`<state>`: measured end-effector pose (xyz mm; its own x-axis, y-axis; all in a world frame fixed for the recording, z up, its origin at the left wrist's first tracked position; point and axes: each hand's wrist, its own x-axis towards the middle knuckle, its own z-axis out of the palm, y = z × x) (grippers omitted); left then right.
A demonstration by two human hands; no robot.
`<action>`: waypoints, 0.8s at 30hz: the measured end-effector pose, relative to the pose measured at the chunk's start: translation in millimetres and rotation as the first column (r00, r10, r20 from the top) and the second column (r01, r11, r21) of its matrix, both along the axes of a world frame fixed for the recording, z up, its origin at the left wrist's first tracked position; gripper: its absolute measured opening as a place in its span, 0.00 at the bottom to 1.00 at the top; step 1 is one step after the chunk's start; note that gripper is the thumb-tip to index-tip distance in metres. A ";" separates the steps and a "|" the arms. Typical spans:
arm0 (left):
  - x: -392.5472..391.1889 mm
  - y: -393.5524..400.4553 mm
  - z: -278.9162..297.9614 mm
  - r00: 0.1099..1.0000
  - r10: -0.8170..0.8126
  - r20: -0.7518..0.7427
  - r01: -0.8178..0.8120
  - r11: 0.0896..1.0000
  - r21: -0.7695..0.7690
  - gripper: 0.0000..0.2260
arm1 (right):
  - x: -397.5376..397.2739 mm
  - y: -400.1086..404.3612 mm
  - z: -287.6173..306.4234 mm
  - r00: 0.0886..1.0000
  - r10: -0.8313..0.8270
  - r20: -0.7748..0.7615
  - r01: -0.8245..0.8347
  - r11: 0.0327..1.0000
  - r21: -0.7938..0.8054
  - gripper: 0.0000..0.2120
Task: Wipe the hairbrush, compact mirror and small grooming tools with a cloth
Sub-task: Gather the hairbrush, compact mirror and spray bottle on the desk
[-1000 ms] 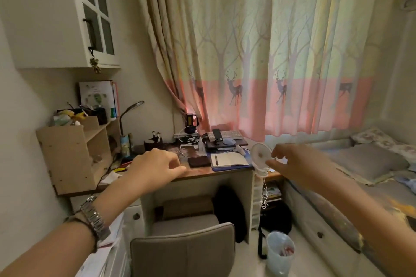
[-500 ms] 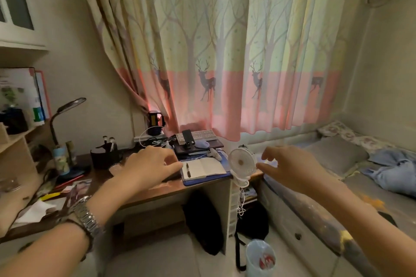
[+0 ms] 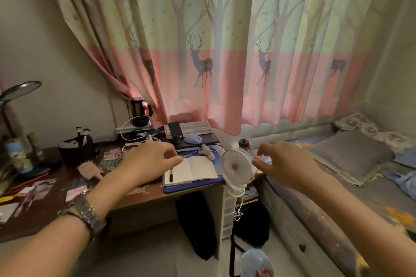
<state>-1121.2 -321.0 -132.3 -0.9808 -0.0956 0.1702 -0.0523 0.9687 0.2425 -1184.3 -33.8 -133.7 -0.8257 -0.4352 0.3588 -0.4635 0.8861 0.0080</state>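
A pink hairbrush (image 3: 89,170) lies bristles up on the brown desk (image 3: 144,195), left of my left hand. My left hand (image 3: 149,162) hovers above the desk with loosely curled fingers and holds nothing. My right hand (image 3: 284,164) is stretched out at the same height, just right of a small white clip fan (image 3: 236,167), fingers loosely bent and holding nothing. A black holder (image 3: 75,148) with make-up brushes stands behind the hairbrush. I see no cloth and no compact mirror.
An open notebook (image 3: 191,171) lies on a blue mat at the desk's right end. Behind it are a keyboard (image 3: 191,128), a phone and a mouse. A lamp (image 3: 15,94) stands at far left. The bed (image 3: 351,177) runs along the right; a bin (image 3: 256,263) is on the floor.
The view has swung right and moved closer to the desk: shelf and chair have left the frame, the hairbrush has come into view. Both hands stay stretched out, empty.
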 end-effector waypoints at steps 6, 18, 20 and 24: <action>-85.2 43.2 -12.1 0.998 0.065 0.011 -0.066 0.997 0.050 0.13 | -105.8 27.1 1.9 0.996 0.088 -0.017 -0.085 0.990 0.116 0.17; -119.8 -18.8 -42.6 0.925 0.359 0.120 -0.359 0.933 -0.029 0.11 | -216.9 -69.3 -55.9 0.896 0.435 0.085 -0.442 0.890 0.110 0.21; -124.6 -35.9 -48.5 0.915 0.386 0.119 -0.384 0.922 -0.044 0.11 | -230.9 -95.2 -60.0 0.881 0.465 0.087 -0.473 0.875 0.107 0.20; -135.4 -74.3 -55.8 0.895 0.437 0.096 -0.429 0.899 -0.089 0.12 | -257.3 -147.1 -60.9 0.856 0.514 0.057 -0.517 0.850 0.096 0.17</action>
